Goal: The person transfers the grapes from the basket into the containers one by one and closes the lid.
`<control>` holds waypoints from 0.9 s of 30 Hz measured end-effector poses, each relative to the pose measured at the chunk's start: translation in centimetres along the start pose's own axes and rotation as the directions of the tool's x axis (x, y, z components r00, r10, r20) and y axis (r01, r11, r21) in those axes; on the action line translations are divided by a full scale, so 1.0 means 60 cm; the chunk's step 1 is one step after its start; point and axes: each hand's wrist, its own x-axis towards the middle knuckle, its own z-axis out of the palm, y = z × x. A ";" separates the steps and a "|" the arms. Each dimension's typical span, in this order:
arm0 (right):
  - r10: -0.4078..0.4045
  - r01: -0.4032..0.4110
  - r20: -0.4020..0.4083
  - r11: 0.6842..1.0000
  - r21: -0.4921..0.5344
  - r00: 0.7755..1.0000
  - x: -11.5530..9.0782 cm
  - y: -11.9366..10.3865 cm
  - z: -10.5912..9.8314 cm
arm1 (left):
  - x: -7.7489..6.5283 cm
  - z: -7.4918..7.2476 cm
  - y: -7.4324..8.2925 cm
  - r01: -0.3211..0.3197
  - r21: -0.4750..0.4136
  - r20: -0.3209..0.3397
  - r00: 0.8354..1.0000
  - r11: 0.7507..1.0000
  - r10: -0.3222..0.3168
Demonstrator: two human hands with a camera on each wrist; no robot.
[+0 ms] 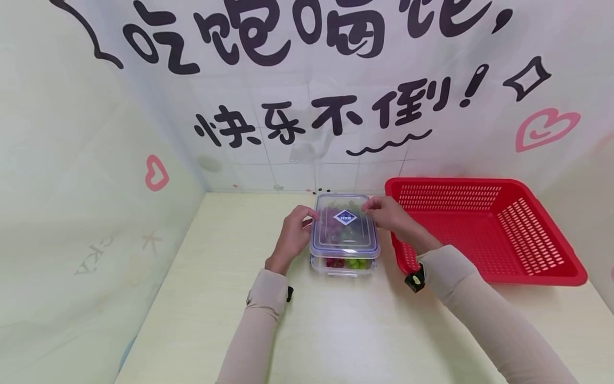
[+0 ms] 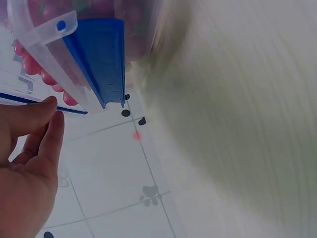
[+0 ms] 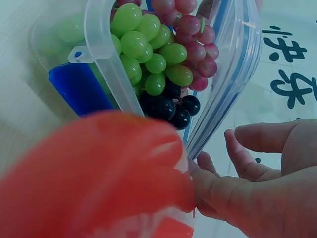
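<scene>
A clear lid (image 1: 345, 224) with a blue seal and a diamond label lies raised over a clear food container (image 1: 349, 266). Inside are green grapes (image 3: 138, 39), red grapes (image 3: 195, 42) and black grapes (image 3: 171, 109). At the lid's left edge, my left hand (image 1: 296, 229) pinches it between thumb and fingertips. Curled fingers of my right hand (image 1: 388, 213) hold the opposite edge near the far corner, with thumb and index finger apart in the right wrist view. Blue side latches, such as this latch (image 2: 101, 64), hang unfastened.
A red plastic basket (image 1: 451, 229) stands right of the container, and its rim (image 3: 99, 168) blurs across the right wrist view. Behind the pale table (image 1: 230, 277) hangs a white printed sheet (image 1: 297, 165); another stretch of sheeting borders the left side.
</scene>
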 end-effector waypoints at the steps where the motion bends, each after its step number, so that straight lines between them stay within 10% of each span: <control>1: 0.001 -0.001 -0.004 1.000 -0.003 1.000 0.000 0.000 0.002 | 0.000 0.000 -0.001 -0.010 0.021 0.002 1.000 1.000 0.010; 27: -0.113 0.068 -0.158 0.962 -0.266 0.981 0.000 0.017 0.060 | 0.012 0.025 0.006 0.212 0.192 0.011 0.976 0.958 -0.218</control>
